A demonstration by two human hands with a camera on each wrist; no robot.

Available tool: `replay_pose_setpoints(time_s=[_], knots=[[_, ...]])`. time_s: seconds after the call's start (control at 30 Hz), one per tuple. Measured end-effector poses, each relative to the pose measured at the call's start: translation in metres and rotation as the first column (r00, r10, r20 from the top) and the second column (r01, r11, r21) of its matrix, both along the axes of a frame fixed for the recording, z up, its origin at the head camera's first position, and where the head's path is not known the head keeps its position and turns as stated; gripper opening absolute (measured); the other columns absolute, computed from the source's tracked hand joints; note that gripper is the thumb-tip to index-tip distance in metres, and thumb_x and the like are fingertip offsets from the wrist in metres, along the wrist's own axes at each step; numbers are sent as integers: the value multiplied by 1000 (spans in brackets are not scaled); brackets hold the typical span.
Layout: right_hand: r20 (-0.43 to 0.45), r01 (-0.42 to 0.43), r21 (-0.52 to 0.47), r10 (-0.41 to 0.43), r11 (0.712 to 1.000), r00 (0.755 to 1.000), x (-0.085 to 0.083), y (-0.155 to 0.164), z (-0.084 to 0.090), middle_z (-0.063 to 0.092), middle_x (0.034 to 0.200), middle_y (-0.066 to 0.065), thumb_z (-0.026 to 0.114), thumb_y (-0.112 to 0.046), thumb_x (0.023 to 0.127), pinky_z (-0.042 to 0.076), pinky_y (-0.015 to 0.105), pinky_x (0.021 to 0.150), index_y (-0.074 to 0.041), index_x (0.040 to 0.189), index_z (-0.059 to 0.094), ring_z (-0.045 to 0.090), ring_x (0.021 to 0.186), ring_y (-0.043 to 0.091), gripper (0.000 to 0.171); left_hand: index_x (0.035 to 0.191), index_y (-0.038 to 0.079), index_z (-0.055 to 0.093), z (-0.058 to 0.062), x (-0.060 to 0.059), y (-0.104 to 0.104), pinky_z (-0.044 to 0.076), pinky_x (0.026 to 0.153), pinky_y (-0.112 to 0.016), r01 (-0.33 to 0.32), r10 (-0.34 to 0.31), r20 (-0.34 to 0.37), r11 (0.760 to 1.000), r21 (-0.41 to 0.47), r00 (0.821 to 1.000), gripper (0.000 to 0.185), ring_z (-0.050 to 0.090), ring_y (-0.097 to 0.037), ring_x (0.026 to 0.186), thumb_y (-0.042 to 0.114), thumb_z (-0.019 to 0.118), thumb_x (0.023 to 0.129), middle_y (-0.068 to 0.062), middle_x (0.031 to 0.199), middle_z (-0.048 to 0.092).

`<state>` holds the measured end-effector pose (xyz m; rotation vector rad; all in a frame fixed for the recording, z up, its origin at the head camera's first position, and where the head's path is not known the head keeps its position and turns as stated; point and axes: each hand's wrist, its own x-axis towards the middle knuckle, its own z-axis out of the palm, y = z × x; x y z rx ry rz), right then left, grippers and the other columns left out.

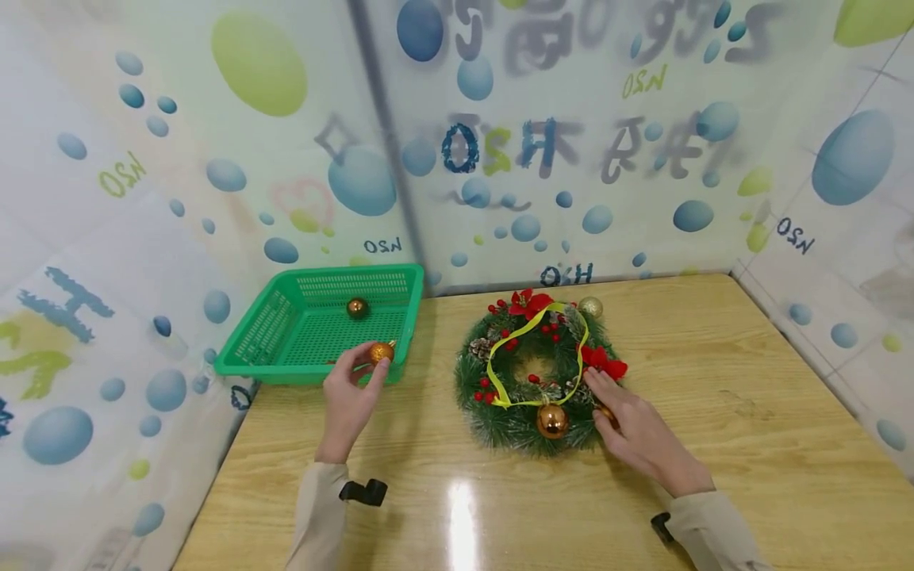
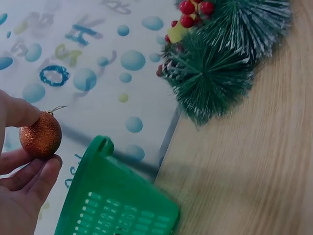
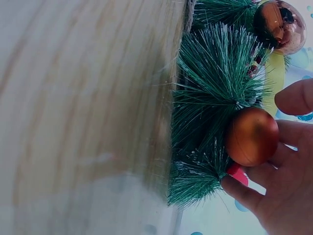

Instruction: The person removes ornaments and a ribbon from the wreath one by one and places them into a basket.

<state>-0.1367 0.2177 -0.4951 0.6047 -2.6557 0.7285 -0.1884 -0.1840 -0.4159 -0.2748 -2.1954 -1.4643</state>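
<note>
Pinching glitter ball [image 1: 382, 352] | L hand [image 1: 350, 400] | wall txt [image 1: 382, 246] "H2O" mirrored

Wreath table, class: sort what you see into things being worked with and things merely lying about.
Being worked with:
left hand, pinching a glittery orange bauble
right hand, fingers round a matte orange bauble
wreath
green basket, one bauble inside

Lying about:
wooden table
bubble-print sheeting
</note>
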Motion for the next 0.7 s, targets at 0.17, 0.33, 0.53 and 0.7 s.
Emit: replay_pose_setpoints(time_s=[0.17, 0.33, 0.53, 0.7], knots=[[-7, 5, -1, -5, 1000, 1000, 0, 0, 0, 51, 149, 25, 61, -2, 92, 47, 61, 105, 7, 146, 48, 52, 135, 42, 56, 124, -12, 63, -11, -12, -16, 53, 83, -5, -43, 42, 26, 999, 7, 999, 34, 60, -10, 100, -5, 70, 92, -28, 117, 64], [-14, 5, -3, -5, 1000, 1000, -1, 0, -1, 51, 149, 25, 62, -3, 92, 48, 61, 105, 7, 146, 48, 53, 134, 42, 57, 127, -7, 63, -23, -24, -33, 51, 84, -3, -58, 58, 32, 998, -3, 998, 35, 58, -3, 101, 2, 70, 94, -24, 120, 64], [-27, -1, -15, 0, 1000, 1000, 0, -1, -2, 51, 148, 26, 62, -2, 91, 48, 61, 105, 8, 146, 48, 54, 133, 43, 57, 131, -2, 62, -27, -37, -49, 50, 85, -3, -84, 88, 99, 995, -44, 991, 38, 58, -1, 101, 12, 70, 96, -19, 123, 65], [-42, -8, -26, 7, 1000, 999, 0, -2, -2, 52, 147, 27, 61, -1, 91, 49, 62, 104, 9, 145, 49, 54, 132, 45, 57, 133, -3, 61, -27, -43, -55, 49, 85, -2, -85, 90, 126, 995, -46, 988, 41, 58, -6, 102, 13, 70, 96, -21, 126, 64]])
